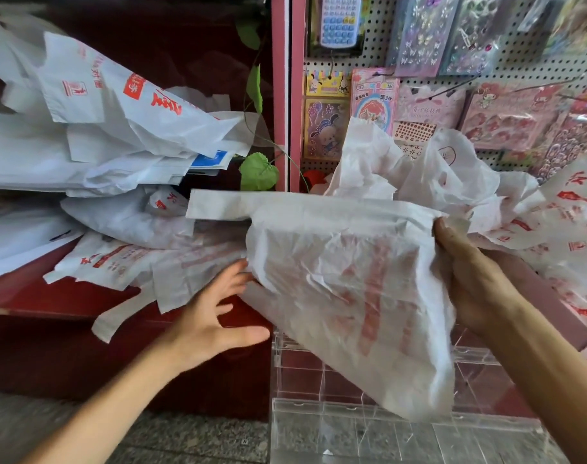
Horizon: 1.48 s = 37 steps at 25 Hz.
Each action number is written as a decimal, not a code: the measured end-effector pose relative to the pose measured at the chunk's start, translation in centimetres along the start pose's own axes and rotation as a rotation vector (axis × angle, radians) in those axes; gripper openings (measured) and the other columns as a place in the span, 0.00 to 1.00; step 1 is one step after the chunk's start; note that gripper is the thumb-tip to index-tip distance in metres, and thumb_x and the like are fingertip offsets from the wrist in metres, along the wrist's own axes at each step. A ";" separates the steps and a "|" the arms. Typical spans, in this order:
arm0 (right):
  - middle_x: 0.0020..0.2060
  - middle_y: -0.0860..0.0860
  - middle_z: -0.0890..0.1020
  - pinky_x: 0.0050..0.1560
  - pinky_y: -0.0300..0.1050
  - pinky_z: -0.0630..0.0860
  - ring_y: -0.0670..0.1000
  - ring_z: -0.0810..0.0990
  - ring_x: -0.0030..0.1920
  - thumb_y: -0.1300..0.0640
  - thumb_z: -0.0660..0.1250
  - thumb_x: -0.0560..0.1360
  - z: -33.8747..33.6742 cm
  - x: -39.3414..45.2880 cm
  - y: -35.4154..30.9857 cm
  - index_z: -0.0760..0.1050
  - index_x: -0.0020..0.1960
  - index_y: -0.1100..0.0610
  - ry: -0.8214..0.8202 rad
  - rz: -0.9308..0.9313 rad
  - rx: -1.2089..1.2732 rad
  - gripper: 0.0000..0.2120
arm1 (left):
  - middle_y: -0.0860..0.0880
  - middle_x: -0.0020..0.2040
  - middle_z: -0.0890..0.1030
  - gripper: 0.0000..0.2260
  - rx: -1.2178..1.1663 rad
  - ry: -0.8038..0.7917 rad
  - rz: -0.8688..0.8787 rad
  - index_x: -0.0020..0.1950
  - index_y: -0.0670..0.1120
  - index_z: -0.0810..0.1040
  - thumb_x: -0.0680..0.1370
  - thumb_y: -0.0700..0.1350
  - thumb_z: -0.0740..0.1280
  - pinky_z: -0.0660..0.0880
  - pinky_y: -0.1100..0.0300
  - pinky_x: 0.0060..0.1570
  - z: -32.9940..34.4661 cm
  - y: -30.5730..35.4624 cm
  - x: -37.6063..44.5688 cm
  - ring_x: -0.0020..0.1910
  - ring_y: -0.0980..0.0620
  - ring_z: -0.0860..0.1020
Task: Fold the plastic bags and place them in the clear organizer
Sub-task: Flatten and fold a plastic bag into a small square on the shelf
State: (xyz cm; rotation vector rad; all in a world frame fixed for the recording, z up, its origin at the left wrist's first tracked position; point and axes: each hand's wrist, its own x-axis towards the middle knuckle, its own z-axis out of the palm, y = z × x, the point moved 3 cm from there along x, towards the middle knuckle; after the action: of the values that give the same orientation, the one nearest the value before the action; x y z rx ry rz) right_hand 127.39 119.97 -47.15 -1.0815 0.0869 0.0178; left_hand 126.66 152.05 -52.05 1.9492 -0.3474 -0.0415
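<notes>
Down at the bottom, the clear organizer (402,430) sits on the speckled stone floor (185,437), its see-through dividers marking out compartments. Just above it, the white plastic bag (345,289) with faded red print hangs in the air, crumpled, one handle strip sticking out flat to the left. The right hand (476,279) has it — grip pinching the bag's upper right edge, thumb on top, fingers hidden behind the plastic. The left hand (215,316) comes in from the lower left with its grip spread wide, fingers straight, fingertips right at the bag's left edge; whether they actually touch it, I cannot tell.

Behind the left hand, more printed bags (124,266) lie flat and overlapping on the dark red shelf (34,296), some drooping over its front lip. Higher up on the left, a bigger heap of white bags (111,128) with red lettering is stacked loosely. To the right, behind the held bag, another crumpled pile of bags (452,175) billows up. Furthest back, a pink post (285,95) and a white pegboard (379,45) hung with sticker sheets and a toy calculator (340,21), with a green leaf (257,170) dangling beside the post.
</notes>
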 end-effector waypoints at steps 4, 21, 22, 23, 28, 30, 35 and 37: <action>0.44 0.61 0.85 0.38 0.46 0.83 0.55 0.85 0.39 0.49 0.64 0.75 1.9 -2.0 -1.2 0.85 0.45 0.59 -0.160 -0.084 -0.263 0.16 | 0.57 0.52 0.79 0.25 -0.028 0.430 0.205 0.59 0.58 0.74 0.65 0.53 0.77 0.75 0.65 0.53 -0.2 2.3 0.2 0.54 0.58 0.78; 0.31 0.59 0.84 0.26 0.35 0.75 0.53 0.82 0.28 0.48 0.65 0.75 8.8 -0.4 6.6 0.84 0.34 0.57 -0.178 0.150 -0.649 0.18 | 0.55 0.81 0.42 0.28 1.016 -0.132 -0.433 0.79 0.64 0.44 0.80 0.67 0.43 0.45 0.41 0.76 -11.4 -15.5 7.6 0.80 0.49 0.42; 0.27 0.57 0.82 0.23 0.32 0.71 0.50 0.80 0.24 0.50 0.64 0.75 9.2 0.3 6.8 0.82 0.31 0.59 -0.167 0.133 -0.655 0.19 | 0.56 0.81 0.41 0.28 1.039 -0.108 -0.450 0.79 0.64 0.43 0.79 0.68 0.42 0.45 0.41 0.76 -13.0 -16.4 7.4 0.80 0.49 0.41; 0.24 0.55 0.80 0.21 0.30 0.68 0.47 0.78 0.22 0.52 0.64 0.76 9.4 1.1 6.9 0.80 0.30 0.60 -0.157 0.111 -0.671 0.20 | 0.57 0.80 0.40 0.29 1.052 -0.089 -0.476 0.78 0.65 0.42 0.78 0.69 0.40 0.44 0.41 0.76 -14.7 -17.4 7.1 0.80 0.50 0.40; 0.30 0.52 0.83 0.33 0.32 0.74 0.45 0.82 0.31 0.47 0.64 0.78 11.5 3.7 8.0 0.82 0.36 0.57 -0.136 0.064 -0.771 0.19 | 0.61 0.79 0.38 0.30 1.022 -0.047 -0.571 0.77 0.67 0.40 0.76 0.72 0.39 0.41 0.42 0.76 -21.1 -21.1 6.1 0.79 0.54 0.38; 0.29 0.52 0.81 0.30 0.33 0.73 0.46 0.80 0.29 0.47 0.64 0.78 12.3 3.8 8.2 0.82 0.34 0.56 -0.159 0.056 -0.755 0.19 | 0.60 0.80 0.40 0.29 1.021 -0.031 -0.555 0.78 0.66 0.42 0.78 0.70 0.41 0.42 0.43 0.76 -21.1 -20.9 6.2 0.79 0.53 0.40; 0.28 0.52 0.80 0.37 0.42 0.74 0.50 0.79 0.32 0.46 0.65 0.78 13.3 2.2 8.3 0.82 0.33 0.54 -0.120 0.086 -0.681 0.19 | 0.51 0.82 0.46 0.28 1.163 0.060 -0.506 0.81 0.56 0.47 0.82 0.63 0.43 0.47 0.45 0.76 -19.4 -18.2 5.0 0.80 0.48 0.47; 0.30 0.51 0.82 0.36 0.39 0.75 0.49 0.81 0.32 0.46 0.65 0.78 13.7 1.1 7.9 0.82 0.36 0.55 -0.077 0.061 -0.702 0.18 | 0.51 0.82 0.46 0.29 1.128 0.045 -0.493 0.81 0.55 0.46 0.82 0.64 0.45 0.47 0.45 0.77 -18.3 -16.6 3.5 0.80 0.49 0.46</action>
State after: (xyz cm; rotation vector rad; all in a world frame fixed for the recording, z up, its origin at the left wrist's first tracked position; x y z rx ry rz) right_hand 128.88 135.76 -47.77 -1.7779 0.0438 0.1535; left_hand 137.19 173.46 -59.32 3.1070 0.2269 -0.1433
